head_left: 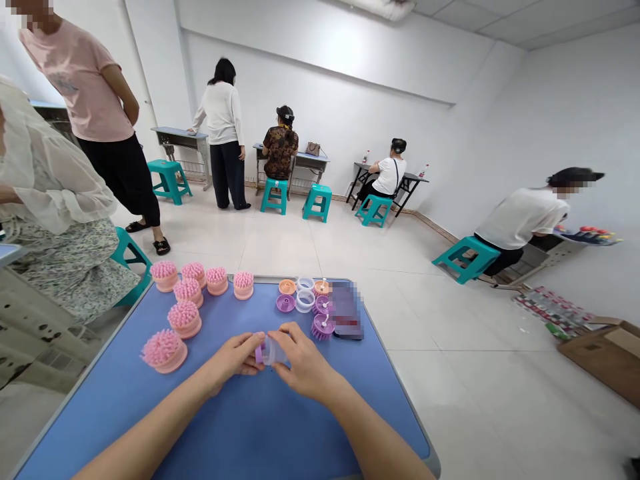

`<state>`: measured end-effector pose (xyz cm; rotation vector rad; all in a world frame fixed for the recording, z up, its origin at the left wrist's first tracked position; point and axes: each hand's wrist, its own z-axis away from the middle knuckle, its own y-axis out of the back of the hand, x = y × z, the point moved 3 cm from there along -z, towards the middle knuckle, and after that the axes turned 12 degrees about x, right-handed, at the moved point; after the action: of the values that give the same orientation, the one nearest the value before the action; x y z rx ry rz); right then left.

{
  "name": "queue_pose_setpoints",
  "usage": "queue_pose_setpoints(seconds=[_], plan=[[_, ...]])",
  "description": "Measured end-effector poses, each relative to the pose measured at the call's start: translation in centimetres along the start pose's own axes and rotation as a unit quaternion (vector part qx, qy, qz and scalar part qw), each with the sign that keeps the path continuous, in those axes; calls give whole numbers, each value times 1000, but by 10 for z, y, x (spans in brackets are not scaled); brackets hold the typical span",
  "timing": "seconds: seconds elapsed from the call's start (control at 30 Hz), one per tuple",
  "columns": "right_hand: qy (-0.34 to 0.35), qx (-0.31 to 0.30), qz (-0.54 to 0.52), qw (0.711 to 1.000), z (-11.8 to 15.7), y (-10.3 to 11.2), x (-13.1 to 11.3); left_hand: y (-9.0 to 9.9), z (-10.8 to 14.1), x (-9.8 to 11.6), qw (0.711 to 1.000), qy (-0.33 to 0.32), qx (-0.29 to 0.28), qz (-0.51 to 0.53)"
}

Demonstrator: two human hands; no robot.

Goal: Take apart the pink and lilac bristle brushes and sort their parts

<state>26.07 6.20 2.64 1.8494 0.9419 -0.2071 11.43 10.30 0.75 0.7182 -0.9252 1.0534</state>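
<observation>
Head view: a translucent purple-rimmed plastic cylinder (271,351) is being held over the blue desk (240,433), between its side edges.
Left hand (240,354): fingers are gripping the purple end.
Right hand (303,363): fingers are gripping the clear end.
Pink round bristled brushes (185,320): standing around the far-left corner.

Camera, head-worn: one, by my count from where I stand. Station: above the near side of the blue desk (235,427), behind the wearer's left hand (242,356) and right hand (304,363). Facing: forward and down over the desk, white wall (320,100) ahead. Range: hands and desk close, low and near the middle of the view; wall well back. Breadth: wide, taking in ceiling (495,17) at upper right, tiled floor (420,313) beyond the desk, cardboard box (607,357) at the right edge.
</observation>
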Motion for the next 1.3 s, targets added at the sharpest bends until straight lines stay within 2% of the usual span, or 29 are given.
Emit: queue_pose_setpoints(seconds=[0.2, 0.4, 0.63, 0.77, 1.0, 1.3], plan=[[-5, 18, 23, 1000, -2, 2, 1, -1, -1, -1, 996, -4, 1, 86], [-19, 35, 79, 996, -3, 2, 7, 4, -1, 3, 995, -29, 29, 94], [-10, 44, 144, 989, -3, -3, 15, 3, -1, 3, 991, -37, 37, 122], [-21, 70, 161, 984, -3, 0, 17, 0, -3, 1, 986, -45, 20, 162], [-33, 74, 207, 975, -4, 6, 17, -7, -4, -2, 978, -53, -29, 198], [-70, 96, 207, 971, -6, 13, 18, 0, -11, -1, 980, -94, 35, 171]])
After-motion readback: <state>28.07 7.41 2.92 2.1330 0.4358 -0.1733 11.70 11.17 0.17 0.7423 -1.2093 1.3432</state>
